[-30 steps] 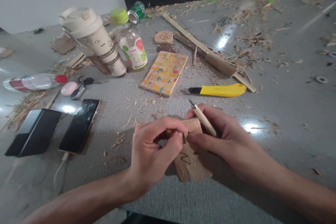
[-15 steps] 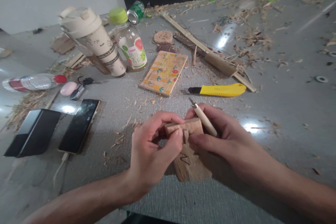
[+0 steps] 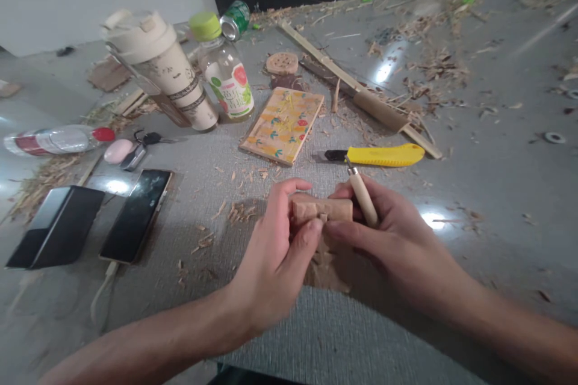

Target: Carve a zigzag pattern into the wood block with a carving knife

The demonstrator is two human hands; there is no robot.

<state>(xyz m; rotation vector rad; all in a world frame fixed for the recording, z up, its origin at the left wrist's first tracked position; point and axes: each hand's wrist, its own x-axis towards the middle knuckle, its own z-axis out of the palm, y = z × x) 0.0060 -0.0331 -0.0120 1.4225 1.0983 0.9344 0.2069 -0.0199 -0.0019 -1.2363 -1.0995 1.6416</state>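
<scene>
A small carved block of wood (image 3: 324, 209) is held between both hands above the near part of the table, its end face tipped up toward me. My left hand (image 3: 284, 246) grips its left side, the thumb pressed on the carved face and the index finger raised beyond the top edge. My right hand (image 3: 392, 234) steadies the right side with its thumb. Across that same hand rests a carving tool (image 3: 363, 197) with a pale wooden handle, its thin metal tip pointing up and away. The fingers behind the block are hidden.
Beyond the hands lie a yellow utility knife (image 3: 383, 155) and a painted wooden board (image 3: 283, 125). To the left are a phone (image 3: 135, 216), a dark folded case (image 3: 54, 228), a tumbler (image 3: 167, 72) and a juice bottle (image 3: 228, 78). Wood shavings (image 3: 241, 212) litter the table.
The wooden block has tilted so its end face shows more. The carving tool in my right hand has shifted slightly right and stands steeper. My left index finger has lifted.
</scene>
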